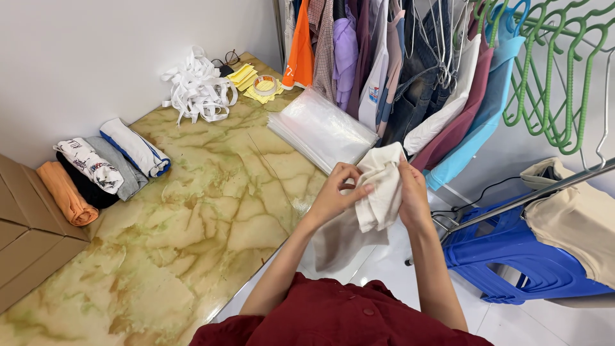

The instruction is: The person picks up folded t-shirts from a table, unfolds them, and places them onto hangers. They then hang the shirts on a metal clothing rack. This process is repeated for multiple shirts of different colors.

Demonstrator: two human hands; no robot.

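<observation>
While gripped both sides, cream cloth (379,192) — mid-air.

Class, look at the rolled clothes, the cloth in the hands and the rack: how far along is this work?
Done: five rolled garments lie side by side on the marbled table. In hand: the left hand and right hand both grip a cream garment in mid-air, bunched. Left: many clothes on the rack hang unrolled, and the stack of clear plastic bags lies flat, apparently unused.

5 rolled garments (106,170), 1 tape roll (264,84), 1 cardboard box (25,237), 1 stack of clear bags (320,128), 2 hands on 1 white cloth (379,186).
</observation>
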